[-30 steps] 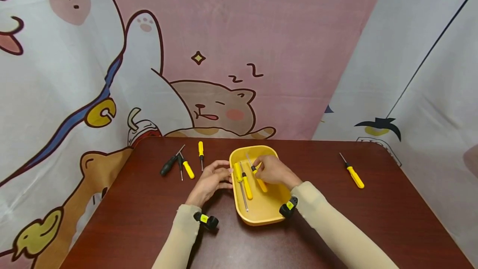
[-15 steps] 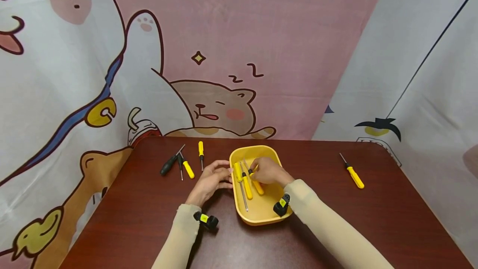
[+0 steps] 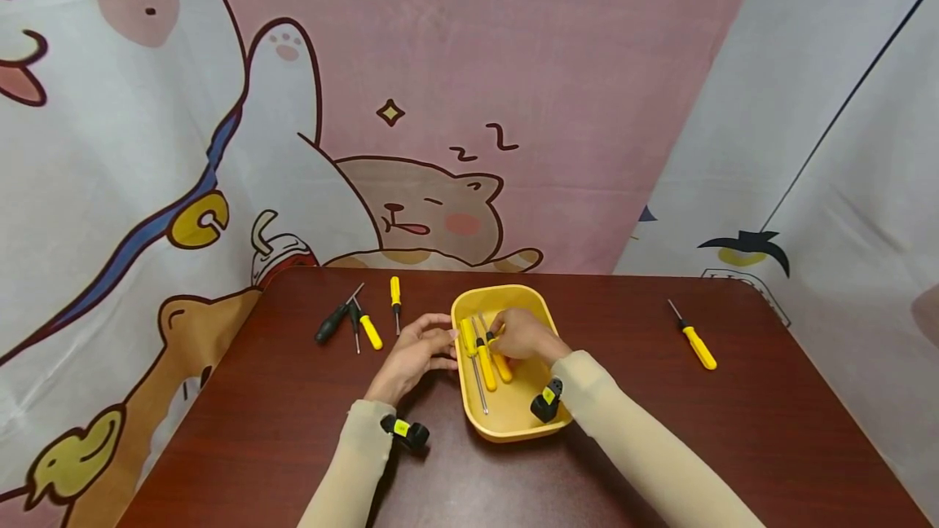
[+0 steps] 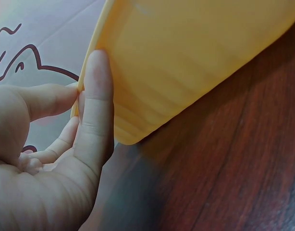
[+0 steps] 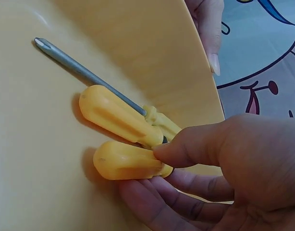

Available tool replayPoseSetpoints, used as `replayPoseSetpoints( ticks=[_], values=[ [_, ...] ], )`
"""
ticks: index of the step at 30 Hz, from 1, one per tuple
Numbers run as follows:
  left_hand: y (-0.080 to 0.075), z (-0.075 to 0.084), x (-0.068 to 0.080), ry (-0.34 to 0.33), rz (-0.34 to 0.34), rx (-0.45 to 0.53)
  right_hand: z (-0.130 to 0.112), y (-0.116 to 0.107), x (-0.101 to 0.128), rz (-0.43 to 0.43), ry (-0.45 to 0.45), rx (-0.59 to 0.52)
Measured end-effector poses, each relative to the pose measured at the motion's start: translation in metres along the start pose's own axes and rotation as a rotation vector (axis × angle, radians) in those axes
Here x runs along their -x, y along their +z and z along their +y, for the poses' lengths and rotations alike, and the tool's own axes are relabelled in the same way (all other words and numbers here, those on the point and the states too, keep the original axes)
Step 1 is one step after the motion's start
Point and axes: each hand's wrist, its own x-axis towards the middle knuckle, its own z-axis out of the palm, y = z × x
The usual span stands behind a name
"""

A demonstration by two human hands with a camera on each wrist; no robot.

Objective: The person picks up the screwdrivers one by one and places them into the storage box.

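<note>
A yellow tray (image 3: 513, 429) sits mid-table on the dark wood. My right hand (image 3: 500, 334) is inside it, pinching the handle of a yellow screwdriver (image 3: 502, 366) low over the tray floor. In the right wrist view, thumb and fingers (image 5: 186, 144) close round that handle (image 5: 128, 163), which touches a second yellow screwdriver (image 5: 116, 115). Two yellow screwdrivers (image 3: 484, 367) lie in the tray's left half. My left hand (image 3: 438, 345) rests against the outside of the tray's left wall (image 4: 152, 96), with its thumb (image 4: 97, 110) flat on the plastic and nothing held.
Left of the tray lie a black screwdriver (image 3: 332, 322) and two yellow-handled ones (image 3: 369, 334) (image 3: 394, 293). Another yellow screwdriver (image 3: 695, 342) lies far right. Cartoon-print cloth hangs behind the table and on both sides.
My right hand has shifted left and down inside the tray, bringing its screwdriver beside the two lying there. The left hand has stayed at the tray's wall.
</note>
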Motion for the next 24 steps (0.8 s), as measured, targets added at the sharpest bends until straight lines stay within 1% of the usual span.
replayPoseSetpoints(
  ticks=[5, 11, 20, 24],
  values=[
    [0.0001, 0.0001, -0.0003, -0.001, -0.001, 0.002, -0.0016, 0.0013, 0.0003, -0.003, 0.014, -0.005],
    [0.0, 0.0006, 0.0002, -0.002, -0.002, 0.003, -0.0033, 0.0026, 0.0013, 0.006, 0.007, -0.004],
    [-0.0006, -0.0004, -0.0003, -0.002, -0.002, -0.005, -0.0047, 0.0025, 0.0028, -0.021, 0.012, -0.006],
    [0.0001, 0.0001, -0.0002, -0.005, -0.001, -0.006, -0.0043, 0.0019, 0.0041, -0.015, 0.01, -0.005]
  ],
)
